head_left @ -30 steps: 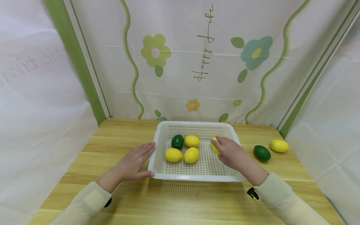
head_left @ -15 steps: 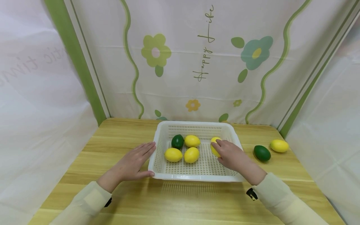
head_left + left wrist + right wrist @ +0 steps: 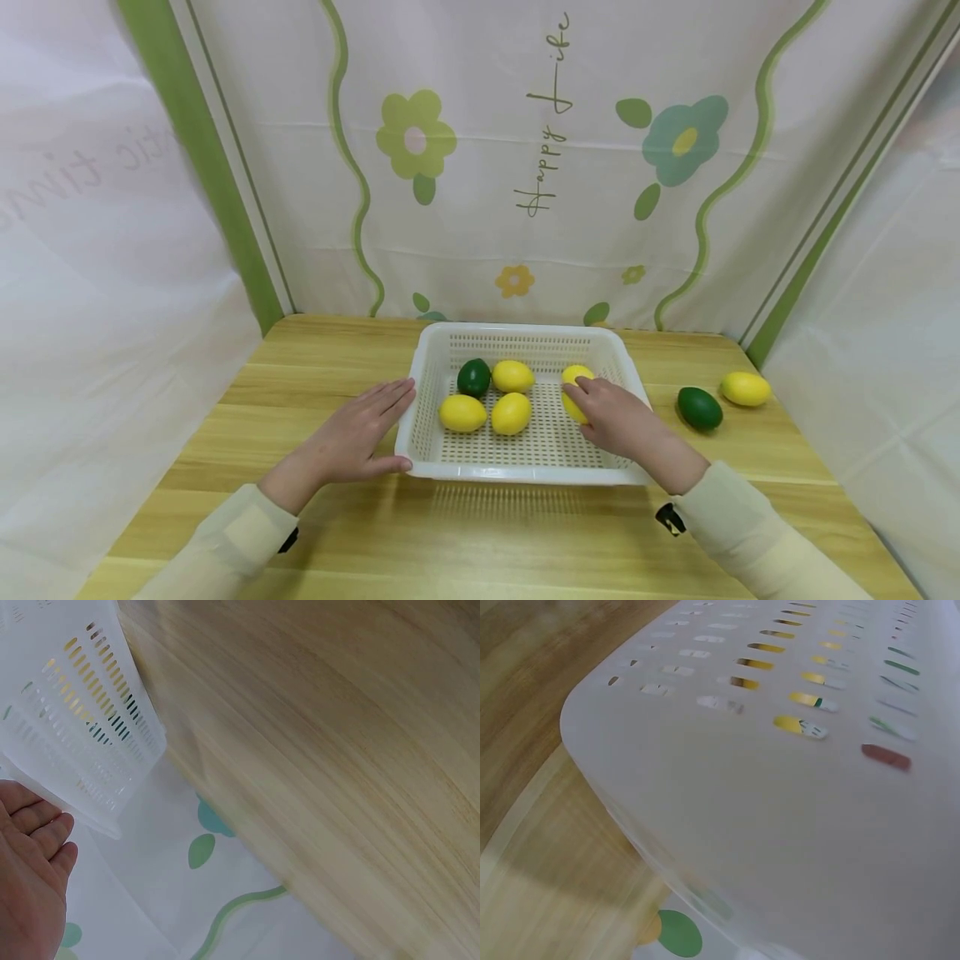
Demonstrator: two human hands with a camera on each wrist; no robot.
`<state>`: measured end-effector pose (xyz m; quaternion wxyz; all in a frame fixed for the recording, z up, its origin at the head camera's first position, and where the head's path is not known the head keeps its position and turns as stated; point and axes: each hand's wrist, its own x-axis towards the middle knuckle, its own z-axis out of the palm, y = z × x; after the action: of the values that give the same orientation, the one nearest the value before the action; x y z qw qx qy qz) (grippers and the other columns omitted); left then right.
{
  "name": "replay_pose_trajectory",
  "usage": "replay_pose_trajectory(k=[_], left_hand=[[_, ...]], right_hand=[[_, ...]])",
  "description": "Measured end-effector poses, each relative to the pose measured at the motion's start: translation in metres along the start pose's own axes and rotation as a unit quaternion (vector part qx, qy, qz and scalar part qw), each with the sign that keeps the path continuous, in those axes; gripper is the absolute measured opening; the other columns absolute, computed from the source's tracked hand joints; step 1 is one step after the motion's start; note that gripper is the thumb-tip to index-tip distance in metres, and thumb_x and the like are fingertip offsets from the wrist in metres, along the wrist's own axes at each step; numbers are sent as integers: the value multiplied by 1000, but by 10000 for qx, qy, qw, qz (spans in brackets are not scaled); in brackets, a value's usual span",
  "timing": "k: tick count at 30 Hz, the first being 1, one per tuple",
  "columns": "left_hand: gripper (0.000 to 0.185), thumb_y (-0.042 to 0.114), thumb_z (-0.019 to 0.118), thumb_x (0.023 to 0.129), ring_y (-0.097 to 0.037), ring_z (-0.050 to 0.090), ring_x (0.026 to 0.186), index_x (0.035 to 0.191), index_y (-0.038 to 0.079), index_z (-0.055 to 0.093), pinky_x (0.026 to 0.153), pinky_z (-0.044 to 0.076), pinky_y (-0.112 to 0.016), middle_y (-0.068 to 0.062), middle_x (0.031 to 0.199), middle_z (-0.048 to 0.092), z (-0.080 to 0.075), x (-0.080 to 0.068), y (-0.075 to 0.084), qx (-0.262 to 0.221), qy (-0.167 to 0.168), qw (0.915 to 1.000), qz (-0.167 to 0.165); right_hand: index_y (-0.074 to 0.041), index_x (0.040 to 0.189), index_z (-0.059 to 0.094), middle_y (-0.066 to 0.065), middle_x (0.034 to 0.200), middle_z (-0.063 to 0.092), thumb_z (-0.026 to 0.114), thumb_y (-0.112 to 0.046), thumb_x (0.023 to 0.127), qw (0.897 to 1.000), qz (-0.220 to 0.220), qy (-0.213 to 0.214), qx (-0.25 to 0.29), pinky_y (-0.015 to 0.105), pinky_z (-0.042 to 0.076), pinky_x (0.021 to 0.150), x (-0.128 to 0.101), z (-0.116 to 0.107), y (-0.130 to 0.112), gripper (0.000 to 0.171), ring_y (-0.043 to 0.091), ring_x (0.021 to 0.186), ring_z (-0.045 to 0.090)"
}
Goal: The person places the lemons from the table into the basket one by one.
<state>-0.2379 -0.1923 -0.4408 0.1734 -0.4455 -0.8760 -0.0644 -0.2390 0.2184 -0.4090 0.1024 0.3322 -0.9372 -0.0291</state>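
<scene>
A white slotted basket (image 3: 517,332) stands on the wooden table (image 3: 480,533). Inside lie three yellow lemons (image 3: 512,377) (image 3: 462,413) (image 3: 511,413) and a dark green one (image 3: 473,377). My right hand (image 3: 611,412) reaches into the basket's right side, its fingers curled over another yellow lemon (image 3: 577,376) that rests low in the basket. My left hand (image 3: 360,433) lies flat against the basket's left wall, thumb at the front corner; the left wrist view shows its palm (image 3: 30,877) beside the basket wall (image 3: 82,727). In the right wrist view only the basket wall (image 3: 780,787) shows.
On the table right of the basket lie a dark green lemon (image 3: 699,408) and a yellow lemon (image 3: 745,388). Flower-printed curtains (image 3: 525,167) close in the back and both sides of the table.
My right hand has drawn back slightly toward me over its lemon, so more of the lemon shows. The left hand and the basket have stayed put.
</scene>
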Motion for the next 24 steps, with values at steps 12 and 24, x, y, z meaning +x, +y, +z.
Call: replay_pose_trajectory(k=[12,24], left_hand=[[94,70,41,91,-33,36,137,143,-8,40,110,32,-48,-22,150,37,2,0,-1,18,56,10000,31],[94,71,41,91,-34,37,137,143,-8,40,110,32,-49,-21,150,37,0,1,0,-5,57,10000,20]], right_hand=[[1,126,56,12,103,60,83,-17,77,9996,64,-181,219,38,54,75,-1,2,-1,59,24,83,59],[2,127,56,12,103,61,82,-16,78,9985,239,-355,331,38,54,76,0,1,-1,58,24,85,60]])
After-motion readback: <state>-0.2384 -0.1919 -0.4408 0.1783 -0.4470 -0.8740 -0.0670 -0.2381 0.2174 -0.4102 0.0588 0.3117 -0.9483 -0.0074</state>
